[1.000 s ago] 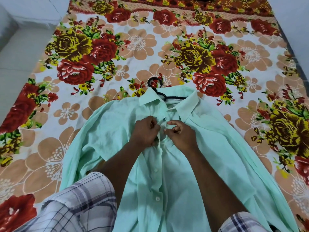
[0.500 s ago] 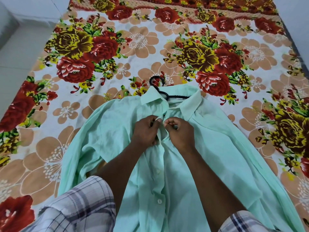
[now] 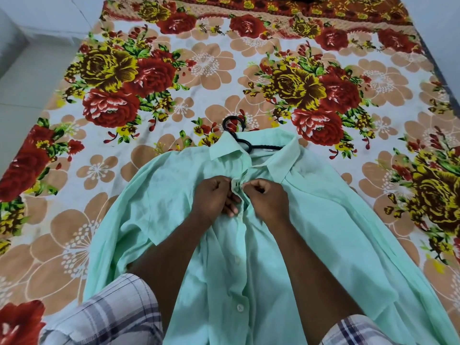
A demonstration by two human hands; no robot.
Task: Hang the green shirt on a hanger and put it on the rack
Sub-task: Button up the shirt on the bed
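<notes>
1. While the green shirt (image 3: pixel 323 232) lies front-up on the floral bedsheet (image 3: pixel 199 63), the left hand (image 3: pixel 216 195) has its fingers curled and pinches the placket edge just below the collar; its knuckles face up and its fingertips turn in toward 3 o'clock.
2. Touching it at 3 o'clock, the right hand (image 3: pixel 267 197) is also curled; thumb and forefinger nip the opposite placket edge, and the two pinches meet at the shirt's centre line.
3. Both forearms lie over the shirt front; the left runs in from 7 o'clock, the right from 5 o'clock, each ending in a plaid sleeve (image 3: pixel 112 317) at the bottom edge.
4. At 12 o'clock from the hands the collar spreads apart; a black hanger (image 3: pixel 239 135) sits inside it, its hook lying on the sheet beyond the collar.
5. Toward 6 o'clock a row of white buttons (image 3: pixel 240 308) runs down the placket between the arms; whether the one at the fingertips is fastened cannot be told.
</notes>
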